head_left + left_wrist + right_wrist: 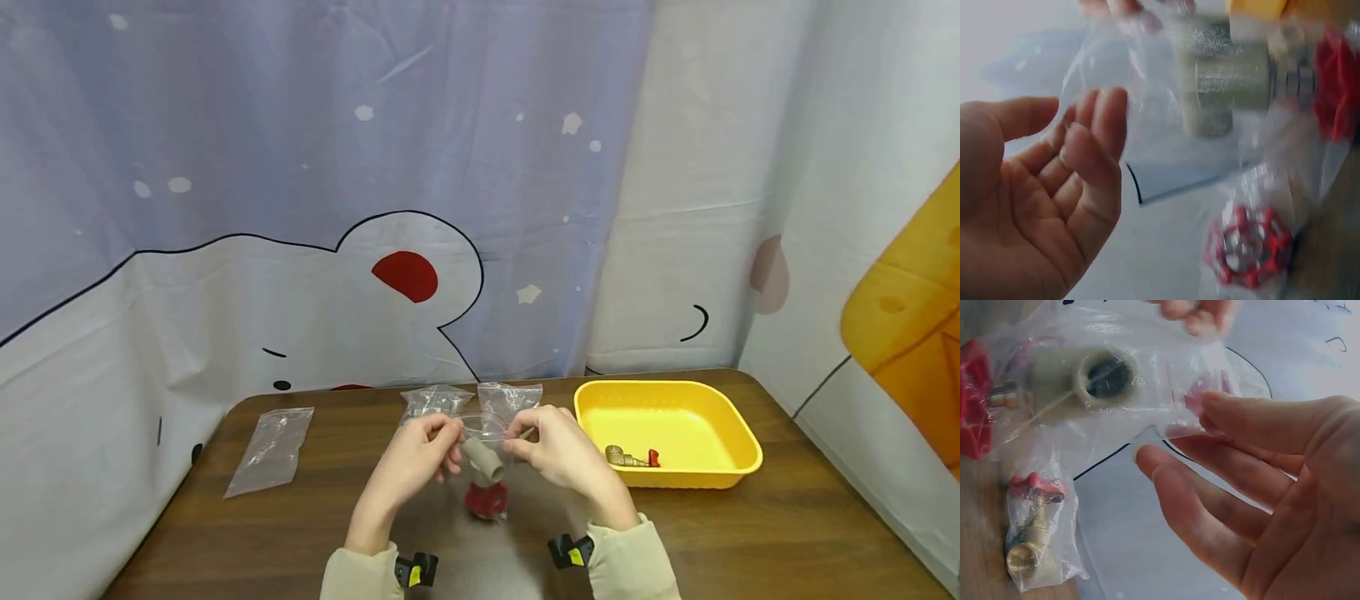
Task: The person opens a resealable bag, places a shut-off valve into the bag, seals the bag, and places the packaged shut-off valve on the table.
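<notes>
Pinching a clear bag [1157, 369] | left hand [416, 457] is clamping one side between thumb and fingers | right hand [558, 446] is clamping the other side, lower fingers curving free | red-wheeled valve [485, 462] is hanging inside, midway between the left and right edges of the table [288, 533] | yellow tray [675, 479] is sitting near the far right corner

Background filled by a hanging cloth [510, 183], softly creased, with vertical folds. Upper left and centre are coloured blue-lilac, scattered with white spots and stars. Below, a large white figure [232, 308] is outlined in black; its rounded lobe is marked by a red patch [411, 277]. Right side is left pale, edged by an orange-yellow shape [903, 333]. Dark wood-grain table [765, 542] is placed before the cloth; far corners are rounded. Light is reflected off the tabletop's near middle.
</notes>
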Action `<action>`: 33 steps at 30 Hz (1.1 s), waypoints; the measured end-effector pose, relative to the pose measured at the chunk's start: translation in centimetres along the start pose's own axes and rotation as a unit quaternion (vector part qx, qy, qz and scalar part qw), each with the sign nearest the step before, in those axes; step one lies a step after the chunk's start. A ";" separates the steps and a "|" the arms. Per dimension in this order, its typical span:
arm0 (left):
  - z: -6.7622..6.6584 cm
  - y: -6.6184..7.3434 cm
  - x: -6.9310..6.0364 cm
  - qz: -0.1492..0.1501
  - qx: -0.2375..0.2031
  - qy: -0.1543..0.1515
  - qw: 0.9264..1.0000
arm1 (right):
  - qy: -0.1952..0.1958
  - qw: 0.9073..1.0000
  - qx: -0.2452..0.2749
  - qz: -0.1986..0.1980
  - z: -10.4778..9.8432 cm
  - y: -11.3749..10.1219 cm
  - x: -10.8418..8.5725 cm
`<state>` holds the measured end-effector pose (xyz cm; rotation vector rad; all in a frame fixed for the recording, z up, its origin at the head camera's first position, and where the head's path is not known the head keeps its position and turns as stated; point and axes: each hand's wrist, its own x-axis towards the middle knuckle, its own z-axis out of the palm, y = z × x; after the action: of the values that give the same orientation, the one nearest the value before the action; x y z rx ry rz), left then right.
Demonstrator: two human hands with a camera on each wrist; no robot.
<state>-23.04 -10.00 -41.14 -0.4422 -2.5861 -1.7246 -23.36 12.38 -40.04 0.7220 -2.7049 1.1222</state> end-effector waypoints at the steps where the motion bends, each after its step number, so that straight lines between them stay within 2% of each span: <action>1: -0.3 -0.4 0.1 0.000 0.002 0.007 1.000 | 0.002 1.000 -0.001 -0.005 -0.1 -0.1 0.0; 4: -0.9 -1.6 0.2 0.001 0.007 0.015 1.000 | 0.004 1.000 -0.011 -0.022 -0.3 -0.2 0.0; 9: -0.9 -3.2 0.4 0.013 0.017 -0.028 0.999 | -0.012 1.000 -0.001 -0.029 -0.5 0.0 -0.2; 11: -0.8 -3.5 0.6 0.021 0.016 -0.037 0.999 | -0.020 0.999 0.007 -0.031 -0.6 0.2 -0.2; 14: -0.7 -3.8 0.8 0.034 0.017 -0.032 0.999 | -0.025 0.999 0.012 -0.033 -0.8 0.7 -0.2; 19: -0.9 -3.7 0.9 0.056 0.040 -0.005 0.998 | -0.023 0.999 0.029 -0.028 -1.3 1.7 -0.2; 22: -1.0 -3.5 0.8 0.063 0.050 -0.004 0.997 | -0.021 0.999 0.040 -0.023 -1.5 2.4 -0.3; 24: -1.0 -3.4 0.8 0.066 0.034 -0.015 0.997 | -0.021 0.999 0.044 -0.022 -1.6 2.8 -0.3; 29: -1.0 -3.0 0.6 0.049 -0.049 -0.059 0.996 | -0.024 0.998 0.047 -0.021 -2.1 2.9 -0.5; 33: -1.1 -2.2 0.3 0.048 -0.059 -0.076 0.994 | -0.011 0.998 0.045 -0.030 -2.9 2.6 -1.0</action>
<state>-24.00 -11.67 -42.65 -0.7152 -2.5199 -1.8887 -23.94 16.35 -39.95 0.8275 -2.6465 1.2358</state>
